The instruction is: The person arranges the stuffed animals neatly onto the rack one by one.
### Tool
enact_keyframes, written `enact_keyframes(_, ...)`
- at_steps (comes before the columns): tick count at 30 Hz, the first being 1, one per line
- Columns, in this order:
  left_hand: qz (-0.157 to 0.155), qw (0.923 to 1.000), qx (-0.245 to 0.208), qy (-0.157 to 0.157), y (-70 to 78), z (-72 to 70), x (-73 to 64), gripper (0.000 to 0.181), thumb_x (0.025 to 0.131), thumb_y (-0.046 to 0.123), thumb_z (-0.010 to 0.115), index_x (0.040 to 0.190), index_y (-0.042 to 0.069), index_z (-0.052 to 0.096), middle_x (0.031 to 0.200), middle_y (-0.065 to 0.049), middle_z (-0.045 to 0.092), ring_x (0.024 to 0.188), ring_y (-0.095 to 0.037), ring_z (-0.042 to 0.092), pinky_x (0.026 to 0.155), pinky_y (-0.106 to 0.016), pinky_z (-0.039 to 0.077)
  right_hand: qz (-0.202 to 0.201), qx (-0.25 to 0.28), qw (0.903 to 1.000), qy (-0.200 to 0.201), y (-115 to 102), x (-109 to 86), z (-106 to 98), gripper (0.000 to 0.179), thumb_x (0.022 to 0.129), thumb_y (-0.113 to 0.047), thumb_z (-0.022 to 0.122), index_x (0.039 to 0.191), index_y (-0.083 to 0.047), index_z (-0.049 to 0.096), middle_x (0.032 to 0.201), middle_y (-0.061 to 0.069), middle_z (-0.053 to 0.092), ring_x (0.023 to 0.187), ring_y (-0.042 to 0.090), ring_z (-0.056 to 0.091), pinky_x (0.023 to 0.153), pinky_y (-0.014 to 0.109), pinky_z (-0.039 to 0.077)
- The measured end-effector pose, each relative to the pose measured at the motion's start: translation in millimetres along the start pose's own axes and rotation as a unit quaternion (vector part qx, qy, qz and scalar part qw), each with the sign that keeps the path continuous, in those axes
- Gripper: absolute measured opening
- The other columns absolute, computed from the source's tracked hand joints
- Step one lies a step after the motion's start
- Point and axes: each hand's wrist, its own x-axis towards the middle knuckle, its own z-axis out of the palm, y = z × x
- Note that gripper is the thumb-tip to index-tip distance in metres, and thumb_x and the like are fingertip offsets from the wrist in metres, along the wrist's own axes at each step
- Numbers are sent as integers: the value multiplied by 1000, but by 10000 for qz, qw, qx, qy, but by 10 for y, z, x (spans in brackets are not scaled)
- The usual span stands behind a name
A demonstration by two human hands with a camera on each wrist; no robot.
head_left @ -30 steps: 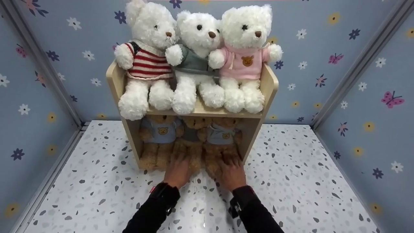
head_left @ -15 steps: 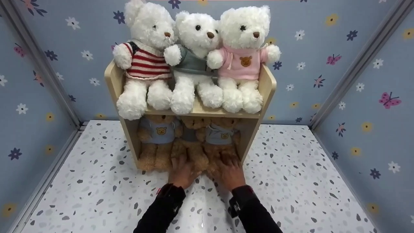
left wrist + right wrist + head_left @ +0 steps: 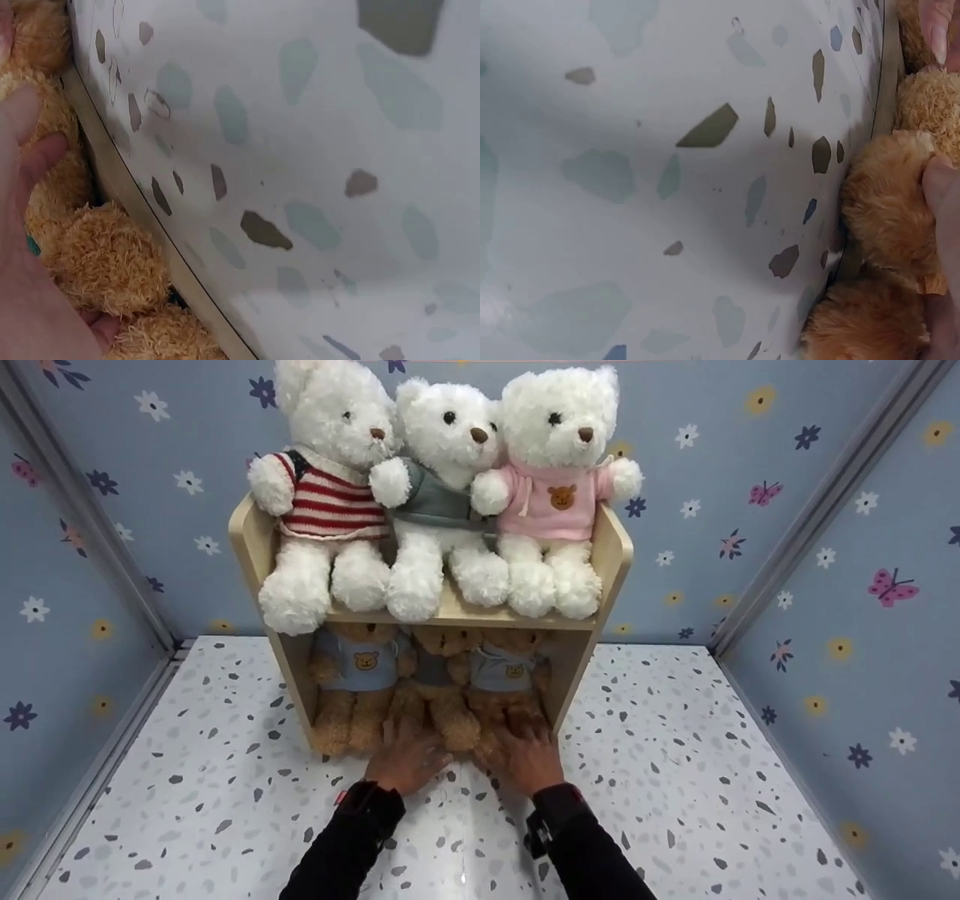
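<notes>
Three brown teddy bears sit side by side on the lower shelf. My left hand [image 3: 409,757] lies over one leg of the middle bear [image 3: 457,720], fingers extended forward and thumb spread away. In the left wrist view that bear's curly foot [image 3: 112,255] lies between the fingers. My right hand [image 3: 531,757] rests on the legs of the right-hand bear [image 3: 501,671], which wears a light blue hoodie. Its thumb presses one side of a foot [image 3: 889,202] and a finger shows on the other side. The left-hand bear [image 3: 365,660], in a blue hoodie, sits untouched.
Three white bears sit on the upper shelf, in a striped sweater [image 3: 334,502], a green top [image 3: 435,499] and a pink hoodie [image 3: 551,502]. The wooden shelf unit [image 3: 244,540] stands on a speckled floor [image 3: 660,780], between flowered walls [image 3: 847,607].
My left hand first drew back slightly, then shifted left, its thumb spreading wide. The middle bear's right-side leg shows more. My right hand stays on the same bear; the whole view slides slightly left.
</notes>
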Motion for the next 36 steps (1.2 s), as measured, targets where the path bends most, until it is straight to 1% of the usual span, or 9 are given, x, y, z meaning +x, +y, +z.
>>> enact_keyframes(11,-355,9988,232,-243,268,-279,-33,27,99,30,65,105,6,77,146,-32,45,140,-61,24,114,-73,13,736,533,9864,-1368,-62,29,-114,54,92,-49,68,140,-23,61,149,19,51,123,66,45,101,73,36)
enact_keyframes(14,-186,9990,330,240,396,-434,-30,28,99,25,66,121,8,71,143,-28,48,138,-56,32,113,-71,21,850,637,9834,-1469,-64,36,-116,55,92,-50,68,140,-24,60,150,19,49,125,67,42,101,74,35)
enact_keyframes(16,79,9953,302,921,502,-555,-14,35,100,21,65,133,10,63,139,-26,50,131,-51,43,108,-66,35,959,730,9801,-1578,-67,37,-127,56,93,-51,66,142,-24,58,151,20,48,126,67,39,103,74,33)
enact_keyframes(19,637,9709,326,2284,686,-781,39,44,101,15,62,144,10,52,133,-22,50,120,-41,53,97,-51,48,1043,815,9773,-1653,-78,41,-146,58,94,-51,65,143,-23,57,151,21,47,128,67,38,104,74,31)
enact_keyframes(22,1125,9245,604,3591,871,-1077,153,42,99,6,61,140,6,54,128,-21,49,113,-36,52,93,-45,47,1030,869,9768,-1664,-80,46,-143,60,94,-53,64,146,-24,55,152,20,46,131,65,37,106,75,28)
enact_keyframes(25,1032,8982,1032,4146,991,-1427,285,42,96,-1,57,138,2,56,132,-22,49,115,-39,47,99,-48,42,985,891,9782,-1597,-65,37,-127,64,95,-54,63,150,-24,50,155,20,43,133,64,36,108,74,26)
enact_keyframes(27,692,9072,1227,3964,1012,-1651,343,46,94,-5,55,139,0,55,135,-24,49,116,-42,46,101,-51,40,976,903,9785,-1576,-53,21,-116,62,95,-53,63,150,-24,51,155,20,42,133,63,35,108,74,26)
enact_keyframes(32,-127,9560,1555,2484,922,-2058,360,61,92,0,58,151,9,45,134,-34,50,113,-49,47,96,-57,39,802,735,9856,-1295,-37,-17,-84,53,93,-46,68,139,-21,60,149,19,50,124,65,43,101,75,34)
enact_keyframes(36,-438,9717,1665,1616,859,-2251,344,65,95,19,64,155,21,41,131,-35,51,115,-51,42,96,-61,30,713,635,9874,-1258,-52,-6,-70,52,93,-46,68,139,-21,61,148,20,50,122,65,45,100,74,36)
